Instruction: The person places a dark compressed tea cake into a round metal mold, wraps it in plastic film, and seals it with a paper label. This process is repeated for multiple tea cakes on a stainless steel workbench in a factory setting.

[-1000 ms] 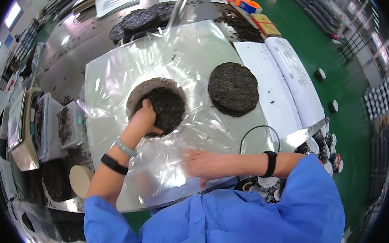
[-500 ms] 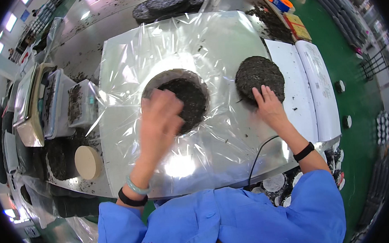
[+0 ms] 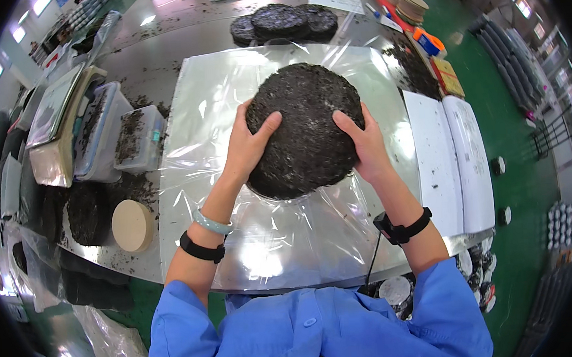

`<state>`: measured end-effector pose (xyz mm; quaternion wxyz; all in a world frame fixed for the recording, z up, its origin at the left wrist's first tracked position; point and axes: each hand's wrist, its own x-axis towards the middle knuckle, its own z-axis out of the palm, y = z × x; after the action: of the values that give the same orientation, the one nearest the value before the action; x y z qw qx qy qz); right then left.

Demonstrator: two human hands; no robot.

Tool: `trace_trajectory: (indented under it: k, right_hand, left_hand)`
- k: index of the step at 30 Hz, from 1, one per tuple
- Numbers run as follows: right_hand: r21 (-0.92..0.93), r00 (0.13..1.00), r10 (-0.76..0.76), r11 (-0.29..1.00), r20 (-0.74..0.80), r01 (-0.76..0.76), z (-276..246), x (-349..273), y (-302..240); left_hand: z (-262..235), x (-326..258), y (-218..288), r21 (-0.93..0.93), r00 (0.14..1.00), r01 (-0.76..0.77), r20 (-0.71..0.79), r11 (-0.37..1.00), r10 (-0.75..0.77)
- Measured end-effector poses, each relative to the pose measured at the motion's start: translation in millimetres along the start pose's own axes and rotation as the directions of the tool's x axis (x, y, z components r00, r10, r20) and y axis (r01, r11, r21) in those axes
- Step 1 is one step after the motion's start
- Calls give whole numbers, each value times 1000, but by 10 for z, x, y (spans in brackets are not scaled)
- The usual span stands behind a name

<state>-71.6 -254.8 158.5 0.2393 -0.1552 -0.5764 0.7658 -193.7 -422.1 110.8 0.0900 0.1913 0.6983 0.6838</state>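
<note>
A large, dark round cake of what looks like dried seaweed [image 3: 306, 134] is held up over the middle of the work surface, its rough flat face toward me. My left hand [image 3: 249, 144] grips its left edge, thumb on the face and fingers behind. On the opposite edge, my right hand [image 3: 368, 143] holds it the same way. Under the cake spreads a sheet of clear plastic film [image 3: 330, 235], wrinkled and shiny, over a pale board. The cake hides the round mould beneath it, apart from perhaps a sliver of rim.
Several dark cakes [image 3: 280, 22] lie at the back. On the left are a pale round block [image 3: 132, 226] and a clear tub [image 3: 139, 139] of dark crumbs. An open notebook [image 3: 439, 161] lies at right, near a tape roll [image 3: 427, 41] and a yellow box [image 3: 448, 76].
The cake on the right has been picked up and brought over the mould, now in both hands. My left hand has left the mould's inside and taken the cake's left edge.
</note>
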Motion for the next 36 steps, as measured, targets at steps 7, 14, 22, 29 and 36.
trace_trajectory:
  k: [7,14,22,29,36]
  right_hand:
    - [-579,911,-301,703,282,412,205,-185,196]
    - [-369,974,-141,908,175,198,257,-77,-8]
    - [-865,701,-708,298,83,403,310,184,809]
    - [-563,603,20,386,797,731,137,347,739]
    - [-506,463,287,96,839,857,108,418,1008]
  left_hand:
    - [-72,-151,105,541,975,-102,-114,835,193]
    - [-494,-106,314,70,992,24,125,997,-32]
    - [-420,-237,-24,590,985,-132,166,797,40]
    - [-369,-215,43,738,983,-107,178,666,-39]
    - [-193,-193,7,895,966,-224,255,385,-32]
